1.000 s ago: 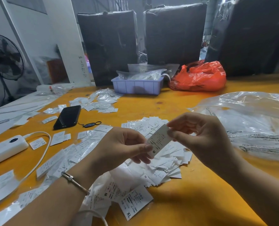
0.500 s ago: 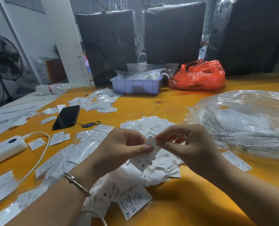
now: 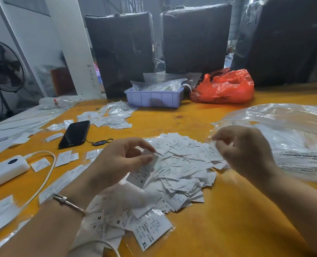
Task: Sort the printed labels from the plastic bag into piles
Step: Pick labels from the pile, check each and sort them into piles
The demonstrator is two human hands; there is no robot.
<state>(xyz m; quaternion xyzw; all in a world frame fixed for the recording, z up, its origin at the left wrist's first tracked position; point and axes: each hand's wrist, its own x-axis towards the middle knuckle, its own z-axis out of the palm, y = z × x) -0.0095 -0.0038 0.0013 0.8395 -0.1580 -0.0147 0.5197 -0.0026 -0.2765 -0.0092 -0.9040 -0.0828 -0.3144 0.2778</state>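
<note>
Hands are pulling apart since a second ago, no longer sharing one label.
Left hand [image 3: 124,160] is pinching a label [image 3: 144,173] above the pile [image 3: 183,164] on the desk [image 3: 228,219]; right hand [image 3: 244,151] is pinching another label [image 3: 212,150] beside the bag [image 3: 293,130].

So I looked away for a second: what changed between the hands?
The hands have parted. A second ago both pinched one label; now the left hand holds a blurred label over the near pile, while the right hand has moved right, pinching another label at the heap's edge. Phone, power bank and clear bag stayed put.
</note>
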